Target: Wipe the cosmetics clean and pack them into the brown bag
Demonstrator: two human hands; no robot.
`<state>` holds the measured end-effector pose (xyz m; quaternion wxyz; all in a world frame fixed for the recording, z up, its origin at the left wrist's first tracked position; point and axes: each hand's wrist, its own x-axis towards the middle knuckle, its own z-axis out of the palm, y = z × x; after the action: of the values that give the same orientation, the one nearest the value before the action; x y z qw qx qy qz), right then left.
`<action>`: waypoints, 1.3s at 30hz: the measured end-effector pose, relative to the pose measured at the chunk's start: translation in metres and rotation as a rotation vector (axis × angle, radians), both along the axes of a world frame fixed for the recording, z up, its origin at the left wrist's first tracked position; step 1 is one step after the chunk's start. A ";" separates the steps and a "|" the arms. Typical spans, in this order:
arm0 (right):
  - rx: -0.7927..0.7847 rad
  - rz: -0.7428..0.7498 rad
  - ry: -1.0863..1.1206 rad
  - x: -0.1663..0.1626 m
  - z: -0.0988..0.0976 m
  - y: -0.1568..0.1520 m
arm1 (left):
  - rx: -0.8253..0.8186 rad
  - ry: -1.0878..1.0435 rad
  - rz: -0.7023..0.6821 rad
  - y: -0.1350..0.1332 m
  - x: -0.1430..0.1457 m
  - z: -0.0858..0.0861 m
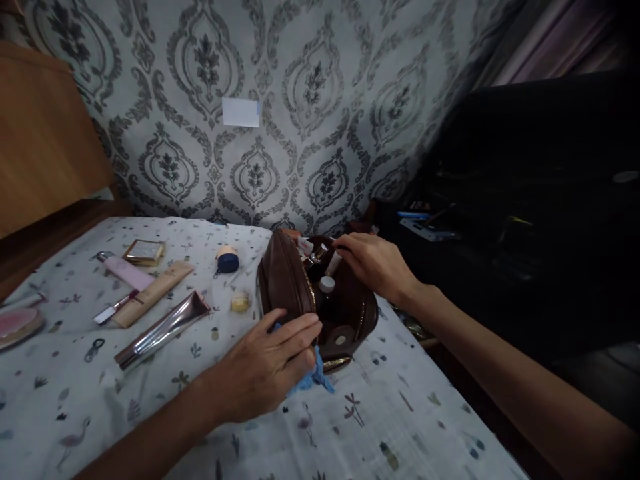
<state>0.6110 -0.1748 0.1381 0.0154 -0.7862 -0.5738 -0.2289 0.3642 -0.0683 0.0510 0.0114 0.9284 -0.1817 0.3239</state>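
A brown cosmetic bag (285,277) stands unzipped on the cloth-covered surface, its mouth facing up. Inside it are a white round cap (327,285), a pale slim tube (333,263), a shiny silver-topped item (319,253) and other pieces partly hidden. My left hand (265,363) presses against the bag's near left side, with a crumpled blue cloth (314,375) caught under its fingers. At the far right rim, my right hand (377,263) has its fingers bent over the edge, closed on the bag; its fingertips are partly hidden.
Left of the bag lie a metallic tube (163,330), a beige tube (153,293), a lilac tube (127,271), a gold compact (144,252), a navy-lidded jar (228,259), a small yellow jar (240,303) and a pink compact (20,327). A patterned wall (310,133) rises behind. A dark object (525,200) stands right.
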 end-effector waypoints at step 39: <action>0.453 0.485 0.386 -0.107 -0.027 -0.055 | 0.022 0.099 0.004 -0.002 -0.011 0.005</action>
<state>0.5039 -0.2303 0.1115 0.3502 -0.6331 -0.6644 -0.1874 0.3531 -0.0699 0.0557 0.0095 0.9438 -0.1826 0.2754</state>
